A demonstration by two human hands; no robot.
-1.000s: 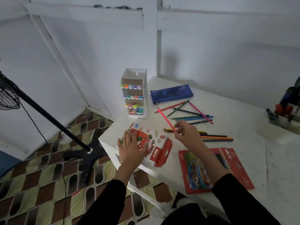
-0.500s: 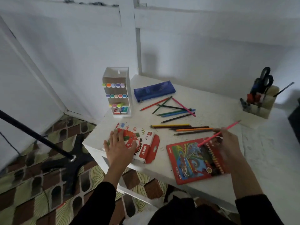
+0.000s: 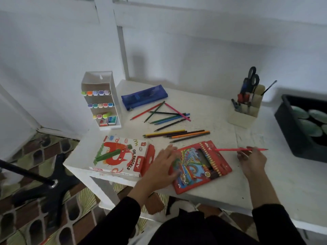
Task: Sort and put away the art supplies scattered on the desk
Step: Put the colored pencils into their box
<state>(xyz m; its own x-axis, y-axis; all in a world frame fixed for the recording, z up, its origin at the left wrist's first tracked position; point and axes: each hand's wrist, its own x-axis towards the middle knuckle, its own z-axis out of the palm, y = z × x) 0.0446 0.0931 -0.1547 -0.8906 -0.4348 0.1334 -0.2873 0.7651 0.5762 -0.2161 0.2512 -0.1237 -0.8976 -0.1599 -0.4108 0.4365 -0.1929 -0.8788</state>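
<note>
Right grip (image 3: 252,160) pinches a pink pencil (image 3: 230,149), its tip over the pencil box (image 3: 198,172) on the desk (image 3: 265,183); left grip (image 3: 163,165) lies spread on the box's left edge

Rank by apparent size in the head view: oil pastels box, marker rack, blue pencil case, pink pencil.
1. Oil pastels box and marker rack: look about alike, and the box is nearer, so unranked.
2. Blue pencil case.
3. Pink pencil, held by the right hand.
</note>
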